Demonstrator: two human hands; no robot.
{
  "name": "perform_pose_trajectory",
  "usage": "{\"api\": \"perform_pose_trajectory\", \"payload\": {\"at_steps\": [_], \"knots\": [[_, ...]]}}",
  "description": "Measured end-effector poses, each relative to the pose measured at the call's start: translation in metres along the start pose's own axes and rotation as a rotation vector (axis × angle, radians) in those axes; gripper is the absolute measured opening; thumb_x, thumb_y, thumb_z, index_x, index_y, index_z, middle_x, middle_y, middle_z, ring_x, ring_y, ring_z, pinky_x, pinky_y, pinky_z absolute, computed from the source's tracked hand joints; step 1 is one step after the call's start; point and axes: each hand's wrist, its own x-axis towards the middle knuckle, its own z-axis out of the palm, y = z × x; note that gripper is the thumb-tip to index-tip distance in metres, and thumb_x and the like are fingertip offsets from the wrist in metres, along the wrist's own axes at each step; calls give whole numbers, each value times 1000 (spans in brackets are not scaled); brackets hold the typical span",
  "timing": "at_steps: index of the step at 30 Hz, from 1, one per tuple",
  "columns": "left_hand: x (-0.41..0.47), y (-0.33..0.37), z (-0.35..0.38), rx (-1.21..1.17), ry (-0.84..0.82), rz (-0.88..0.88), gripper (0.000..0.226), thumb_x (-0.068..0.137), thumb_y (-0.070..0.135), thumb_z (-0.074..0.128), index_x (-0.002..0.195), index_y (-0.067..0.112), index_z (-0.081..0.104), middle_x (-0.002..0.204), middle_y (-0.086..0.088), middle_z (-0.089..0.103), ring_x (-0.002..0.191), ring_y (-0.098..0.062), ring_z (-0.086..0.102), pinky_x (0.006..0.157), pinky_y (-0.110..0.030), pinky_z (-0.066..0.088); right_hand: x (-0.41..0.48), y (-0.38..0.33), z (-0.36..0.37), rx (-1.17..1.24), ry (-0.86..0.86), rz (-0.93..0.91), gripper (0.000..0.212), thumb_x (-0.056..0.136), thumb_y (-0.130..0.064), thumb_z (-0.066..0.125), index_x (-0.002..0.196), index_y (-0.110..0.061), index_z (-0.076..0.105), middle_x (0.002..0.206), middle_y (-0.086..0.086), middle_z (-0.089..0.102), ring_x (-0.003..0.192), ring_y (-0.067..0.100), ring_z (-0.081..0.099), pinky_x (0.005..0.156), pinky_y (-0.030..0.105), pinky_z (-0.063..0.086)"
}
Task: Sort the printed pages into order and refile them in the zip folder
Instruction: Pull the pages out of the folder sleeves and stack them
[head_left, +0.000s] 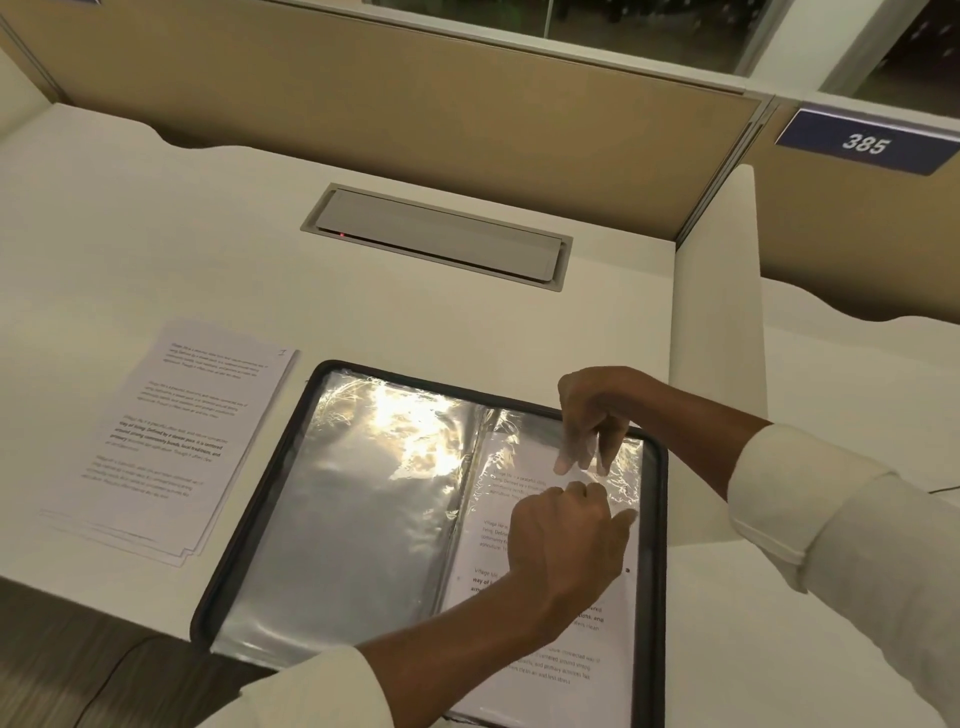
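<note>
Together, left hand (566, 540) and right hand (592, 410) grips are pinching a clear plastic sleeve (626, 467) in the black zip folder (249, 519), partly hiding its printed white page (561, 670).

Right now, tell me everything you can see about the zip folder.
The zip folder lies open and flat on the white desk, its near edge overhanging. It has a black border and shiny, crinkled clear plastic sleeves. The left sleeve looks empty; the right holds a printed page. The left hand and right hand pinch that sleeve's top.

Bottom edge cuts off the zip folder (246, 519).
</note>
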Motion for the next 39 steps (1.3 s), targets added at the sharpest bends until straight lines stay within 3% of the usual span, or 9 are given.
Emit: {"api": "perform_pose_trajectory", "payload": {"at_steps": [4, 9, 13, 17, 20, 27, 31, 35, 39], "knots": [[-2, -4, 3, -33, -161, -4, 76, 100, 78, 25, 117, 17, 69, 104, -1, 74, 91, -20, 70, 80, -33, 50, 7, 3, 3, -76, 43, 15, 18, 76, -3, 92, 85, 4, 78, 87, 15, 80, 79, 36, 79, 74, 44, 66], [-14, -23, 19, -4, -140, -24, 81, 98, 82, 26, 127, 17, 67, 134, -4, 67, 121, -26, 61, 103, -44, 50, 15, 16, 3, -159, 133, 8, 17, 78, -7, 86, 89, 0, 77, 96, 13, 77, 80, 35, 79, 74, 45, 67], [-31, -44, 40, -34, -197, -35, 89, 92, 80, 48, 153, 14, 43, 171, -11, 28, 157, -37, 29, 127, -52, 23, 17, 26, -5, -126, 164, -16, 19, 73, -14, 87, 84, -2, 77, 86, 12, 74, 86, 35, 78, 71, 43, 67], [-60, -63, 60, 36, -162, 102, 116, 87, 85, 50, 162, 1, 26, 174, -24, 6, 161, -42, 8, 124, -57, 18, 22, 38, -18, -92, 191, -47, 17, 74, -13, 85, 82, -2, 74, 80, 11, 68, 76, 30, 70, 76, 43, 67], [-77, -72, 64, 65, -189, 157, 120, 89, 86, 45, 165, 0, 13, 174, -23, -8, 161, -41, -6, 129, -61, 15, 24, 48, -28, -41, 228, -90, 12, 83, -14, 79, 81, -4, 73, 87, 13, 76, 86, 31, 77, 82, 43, 66], [-91, -78, 69, 115, -222, 231, 116, 93, 89, 35, 164, -1, 19, 174, -22, -2, 161, -40, 4, 127, -62, 22, 47, 73, -46, 12, 445, -175, 13, 89, -17, 79, 90, -4, 74, 99, 14, 74, 86, 28, 70, 58, 30, 56], [-91, -78, 67, 98, -239, 259, 114, 95, 86, 35, 165, -2, 14, 174, -21, -10, 162, -39, -6, 126, -60, 10, 51, 77, -58, -59, 607, -198, 14, 90, -21, 81, 84, -15, 70, 101, 5, 72, 94, 23, 68, 71, 34, 55], [-91, -78, 65, 104, -241, 256, 113, 95, 86, 35, 165, -1, 17, 174, -22, -6, 162, -40, 0, 123, -65, 25, 42, 72, -75, -50, 857, -217, 19, 90, -26, 81, 78, -25, 67, 107, 2, 68, 98, 25, 64, 81, 38, 52], [-90, -78, 64, 113, -264, 254, 114, 95, 87, 32, 164, -2, 18, 174, -24, -6, 161, -41, 1, 122, -65, 27, 25, 65, -94, 76, 1101, -230, 12, 91, -16, 68, 83, -24, 71, 101, 0, 73, 93, 29, 66, 81, 40, 53]]}}
